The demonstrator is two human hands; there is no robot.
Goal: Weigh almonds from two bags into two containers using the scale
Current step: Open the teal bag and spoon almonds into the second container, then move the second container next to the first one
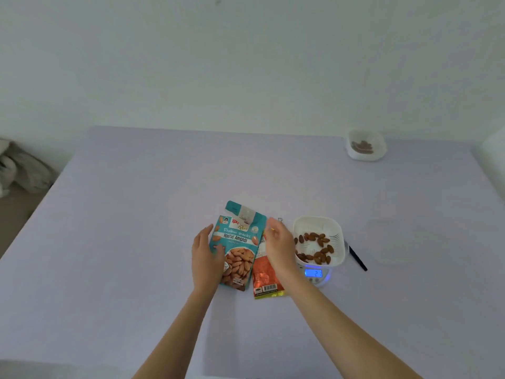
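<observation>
Left hand grips the teal bag, right hand unclear; scale container beside it and far container already hold almonds.

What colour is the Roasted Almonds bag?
The bag is teal; the head view shows it.

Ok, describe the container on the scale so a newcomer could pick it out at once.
On the lavender table, look right of the teal bag that the left hand holds. The white square container sits on the scale with the lit blue display; the other container, at the far edge, is on no scale.
</observation>
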